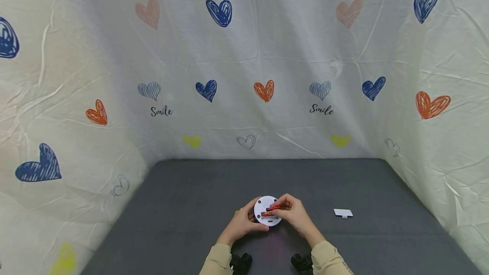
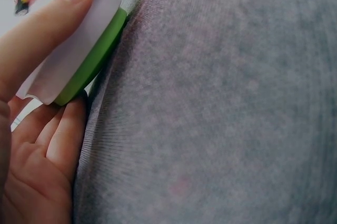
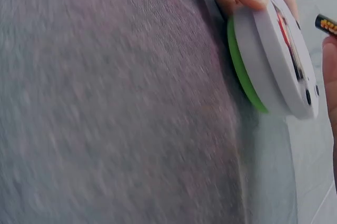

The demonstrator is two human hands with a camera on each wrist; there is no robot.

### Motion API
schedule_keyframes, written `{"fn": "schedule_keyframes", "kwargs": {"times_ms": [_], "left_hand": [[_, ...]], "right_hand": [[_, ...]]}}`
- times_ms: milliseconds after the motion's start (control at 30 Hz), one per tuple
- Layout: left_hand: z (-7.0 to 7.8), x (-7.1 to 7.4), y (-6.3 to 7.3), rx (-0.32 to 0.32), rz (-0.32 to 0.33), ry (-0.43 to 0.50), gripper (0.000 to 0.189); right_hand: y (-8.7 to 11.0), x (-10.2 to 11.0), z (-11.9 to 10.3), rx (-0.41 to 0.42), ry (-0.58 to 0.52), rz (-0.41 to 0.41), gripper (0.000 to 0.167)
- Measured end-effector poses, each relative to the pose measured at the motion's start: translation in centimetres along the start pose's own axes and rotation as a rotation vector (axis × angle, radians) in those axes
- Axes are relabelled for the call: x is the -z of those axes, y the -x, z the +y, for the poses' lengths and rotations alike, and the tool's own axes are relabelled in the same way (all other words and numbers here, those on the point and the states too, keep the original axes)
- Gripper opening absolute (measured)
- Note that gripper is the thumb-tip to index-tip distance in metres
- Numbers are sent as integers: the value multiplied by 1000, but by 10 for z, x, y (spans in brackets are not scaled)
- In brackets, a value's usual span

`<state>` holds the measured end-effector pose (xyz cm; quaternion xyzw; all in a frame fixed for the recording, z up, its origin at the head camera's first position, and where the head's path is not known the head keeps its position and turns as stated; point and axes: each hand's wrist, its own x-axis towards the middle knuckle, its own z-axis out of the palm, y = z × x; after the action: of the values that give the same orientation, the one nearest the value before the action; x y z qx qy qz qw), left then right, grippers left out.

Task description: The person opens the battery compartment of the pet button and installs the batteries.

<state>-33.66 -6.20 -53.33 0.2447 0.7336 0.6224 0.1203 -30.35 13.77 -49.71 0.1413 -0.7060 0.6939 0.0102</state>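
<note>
A round white device (image 1: 263,204) with a green base (image 2: 93,63) is held up in my left hand (image 1: 241,224), its thumb on the near rim and the fingers around the far side. Its underside, with small holes and dark feet, faces up. A red-and-black battery (image 1: 267,214) lies in the open compartment. Between thumb and fingertips, my right hand (image 1: 296,214) pinches another battery (image 3: 326,25) just above the device. That battery appears apart from the device in the right wrist view.
A small white battery cover (image 1: 343,212) with a tab lies on the dark grey table (image 1: 183,224) to the right. Black wrist gear (image 1: 241,263) sits by each sleeve. White cloth (image 1: 229,63) printed with hearts hangs behind and at both sides.
</note>
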Motion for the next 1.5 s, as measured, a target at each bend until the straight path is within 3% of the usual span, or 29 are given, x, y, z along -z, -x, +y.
{"fn": "schedule_keyframes", "kwargs": {"times_ms": [100, 233, 367, 533, 667, 867, 1167, 1500], "left_hand": [[3, 0, 1, -5, -12, 14, 88], [20, -1, 8, -5, -20, 34, 87], [29, -3, 12, -2, -20, 40, 86], [29, -2, 12, -17, -25, 40, 85], [30, -2, 12, -31, -22, 23, 84], [33, -2, 13, -30, -14, 3, 87], [31, -1, 12, -23, -30, 17, 90], [31, -1, 11, -28, -32, 27, 88]], "right_hand": [[0, -6, -1, 5, -11, -64, 20], [4, -15, -16, 17, 37, -129, 19], [9, -20, -30, 10, 86, -141, 17], [9, -20, -29, 30, 135, -143, 15], [4, -18, -14, 57, 212, -120, 14], [0, -17, 4, 121, 411, -90, 17], [0, -20, 10, 372, 707, -27, 18], [2, -14, 11, 331, 779, 25, 9]]}}
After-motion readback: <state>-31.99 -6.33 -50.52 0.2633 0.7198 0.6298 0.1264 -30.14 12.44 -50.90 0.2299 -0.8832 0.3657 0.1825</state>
